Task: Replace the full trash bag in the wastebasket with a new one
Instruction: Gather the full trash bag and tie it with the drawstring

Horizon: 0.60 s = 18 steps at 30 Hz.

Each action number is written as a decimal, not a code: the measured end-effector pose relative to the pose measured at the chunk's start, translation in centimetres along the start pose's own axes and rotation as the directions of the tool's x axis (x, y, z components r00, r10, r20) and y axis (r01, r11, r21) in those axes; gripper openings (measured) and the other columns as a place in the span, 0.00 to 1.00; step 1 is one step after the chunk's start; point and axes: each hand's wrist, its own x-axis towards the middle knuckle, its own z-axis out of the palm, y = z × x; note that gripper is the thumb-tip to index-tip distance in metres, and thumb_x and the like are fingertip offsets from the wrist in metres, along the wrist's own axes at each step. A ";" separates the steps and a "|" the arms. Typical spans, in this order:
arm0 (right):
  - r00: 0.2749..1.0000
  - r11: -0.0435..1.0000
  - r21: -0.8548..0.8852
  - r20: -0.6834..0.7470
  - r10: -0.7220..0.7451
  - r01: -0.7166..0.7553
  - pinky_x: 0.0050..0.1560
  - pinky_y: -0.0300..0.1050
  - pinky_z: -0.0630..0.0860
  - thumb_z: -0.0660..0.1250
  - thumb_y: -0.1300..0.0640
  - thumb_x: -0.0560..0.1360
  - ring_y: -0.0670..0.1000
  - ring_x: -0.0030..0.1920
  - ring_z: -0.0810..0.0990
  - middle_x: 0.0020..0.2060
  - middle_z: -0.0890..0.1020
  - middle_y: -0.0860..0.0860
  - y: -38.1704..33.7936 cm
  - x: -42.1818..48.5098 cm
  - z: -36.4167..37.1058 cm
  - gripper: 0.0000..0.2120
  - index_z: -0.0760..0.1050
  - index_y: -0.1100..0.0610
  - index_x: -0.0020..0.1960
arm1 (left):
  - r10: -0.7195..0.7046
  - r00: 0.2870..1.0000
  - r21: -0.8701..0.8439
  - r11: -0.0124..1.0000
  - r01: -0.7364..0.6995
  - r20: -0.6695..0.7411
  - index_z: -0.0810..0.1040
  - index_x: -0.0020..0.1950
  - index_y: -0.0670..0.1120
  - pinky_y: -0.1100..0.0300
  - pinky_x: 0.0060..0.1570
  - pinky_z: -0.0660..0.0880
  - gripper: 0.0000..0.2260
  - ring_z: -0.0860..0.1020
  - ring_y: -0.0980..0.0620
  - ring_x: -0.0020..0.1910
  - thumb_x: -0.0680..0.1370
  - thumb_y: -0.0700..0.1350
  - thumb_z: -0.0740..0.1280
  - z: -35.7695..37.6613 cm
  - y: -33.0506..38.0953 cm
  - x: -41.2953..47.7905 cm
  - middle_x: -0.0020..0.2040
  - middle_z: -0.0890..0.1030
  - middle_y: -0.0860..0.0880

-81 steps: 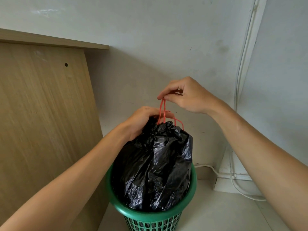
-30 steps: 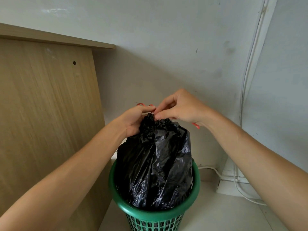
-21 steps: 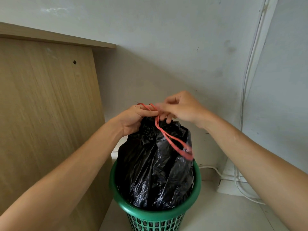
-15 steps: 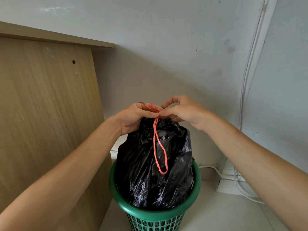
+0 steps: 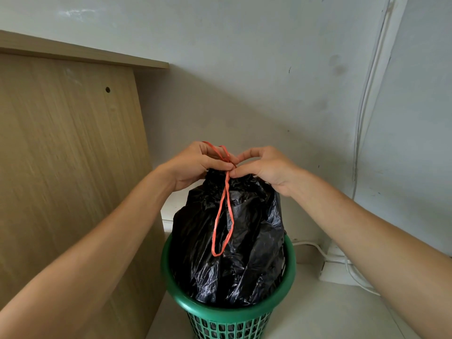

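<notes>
Both pinching cord (image 5: 223, 211) at bag (image 5: 230, 253) neck, left hand (image 5: 195, 165) and right hand (image 5: 266, 167) fingers clenched on it to cinch mouth shut before lift-out; loop hanging slack down front, bag seated in basket (image 5: 227, 311) on floor by cabinet (image 5: 68, 155).

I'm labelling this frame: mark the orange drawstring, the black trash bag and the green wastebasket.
orange drawstring (image 5: 221, 226): head view, on the left strand of the hanging loop.
black trash bag (image 5: 254, 243): head view, on its crinkled front.
green wastebasket (image 5: 230, 314): head view, on the near rim.
</notes>
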 end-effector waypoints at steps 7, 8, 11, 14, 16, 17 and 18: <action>0.999 1.000 0.027 0.043 -0.001 0.000 0.58 0.52 0.82 0.81 0.66 0.63 0.58 0.51 0.87 0.45 0.88 0.59 -0.2 -0.2 0.2 0.16 0.85 0.59 0.50 | 0.064 0.998 0.180 0.981 -0.066 0.016 0.86 0.52 0.35 0.54 0.55 0.80 0.08 0.84 0.46 0.49 0.74 0.32 0.75 -1.1 0.2 0.1 0.46 0.85 0.44; 0.999 1.000 0.028 0.042 -0.009 0.008 0.56 0.50 0.82 0.81 0.66 0.63 0.57 0.49 0.87 0.44 0.88 0.57 -0.2 -0.1 0.3 0.15 0.85 0.58 0.49 | 0.114 0.993 0.215 0.970 -0.113 0.008 0.86 0.51 0.35 0.55 0.55 0.80 0.07 0.84 0.47 0.49 0.74 0.31 0.75 -0.9 0.1 0.1 0.45 0.86 0.45; 1.000 0.995 0.097 0.015 -0.014 0.012 0.56 0.50 0.81 0.80 0.67 0.64 0.55 0.47 0.85 0.43 0.87 0.57 -0.2 0.0 0.4 0.12 0.85 0.56 0.44 | 0.261 0.961 0.246 0.941 -0.233 -0.087 0.87 0.50 0.37 0.55 0.56 0.81 0.07 0.86 0.44 0.50 0.73 0.30 0.75 -0.1 -0.5 0.4 0.47 0.88 0.42; 0.995 0.964 0.252 0.056 0.078 -0.089 0.48 0.47 0.80 0.75 0.64 0.70 0.54 0.41 0.83 0.40 0.86 0.56 -0.3 0.0 0.2 0.04 0.85 0.57 0.43 | 0.332 0.930 0.218 0.930 -0.296 -0.158 0.88 0.50 0.41 0.52 0.55 0.82 0.08 0.87 0.42 0.49 0.74 0.31 0.75 0.3 -1.4 0.5 0.47 0.88 0.43; 0.987 0.943 0.293 0.086 0.138 -0.157 0.42 0.44 0.76 0.72 0.61 0.73 0.52 0.36 0.80 0.36 0.86 0.54 -0.2 0.0 0.0 0.05 0.86 0.57 0.40 | 0.375 0.911 0.214 0.917 -0.337 -0.173 0.88 0.49 0.42 0.54 0.54 0.82 0.08 0.87 0.43 0.49 0.73 0.33 0.76 0.3 -1.9 0.5 0.46 0.89 0.45; 0.987 0.943 0.293 0.080 0.139 -0.157 0.43 0.45 0.77 0.72 0.62 0.73 0.52 0.36 0.80 0.35 0.86 0.53 -0.1 0.1 -0.2 0.06 0.86 0.57 0.40 | 0.393 0.900 0.209 0.911 -0.355 -0.187 0.88 0.49 0.43 0.56 0.54 0.82 0.07 0.87 0.45 0.49 0.73 0.34 0.77 0.4 -2.1 0.5 0.46 0.89 0.46; 0.989 0.946 0.290 0.074 0.129 -0.145 0.47 0.47 0.78 0.73 0.64 0.73 0.53 0.38 0.81 0.35 0.85 0.54 -0.1 0.1 -0.2 0.06 0.86 0.57 0.40 | 0.407 0.889 0.199 0.908 -0.369 -0.209 0.89 0.48 0.45 0.59 0.53 0.81 0.07 0.87 0.48 0.49 0.72 0.35 0.77 0.5 -2.3 0.6 0.45 0.89 0.47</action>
